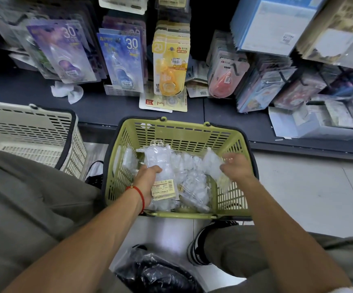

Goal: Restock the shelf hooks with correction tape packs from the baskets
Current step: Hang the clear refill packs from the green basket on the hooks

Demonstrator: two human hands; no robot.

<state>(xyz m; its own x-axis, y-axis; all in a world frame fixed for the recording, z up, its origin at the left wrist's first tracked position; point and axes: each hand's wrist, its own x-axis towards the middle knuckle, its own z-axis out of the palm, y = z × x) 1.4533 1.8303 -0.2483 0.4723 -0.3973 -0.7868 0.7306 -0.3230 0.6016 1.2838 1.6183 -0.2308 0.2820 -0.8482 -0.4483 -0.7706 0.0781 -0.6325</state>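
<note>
A green basket [192, 135] stands on the floor in front of me, filled with several clear packs of white correction tape [192, 182]. My left hand [147, 176] reaches into it and grips a stack of clear packs [160, 166] with a beige label. My right hand [237, 166] pinches another clear pack [212, 162] at the basket's right side. On the shelf hooks above hang purple packs [65, 51], blue packs [121, 58], yellow packs [170, 60] and pink packs [226, 75].
A white basket [29, 127] stands to the left of the green one. A yellow pack [162, 103] and crumpled white wrap [66, 92] lie on the dark shelf base [99, 106]. A black bag [160, 273] lies between my knees, with my shoe [200, 248] beside it.
</note>
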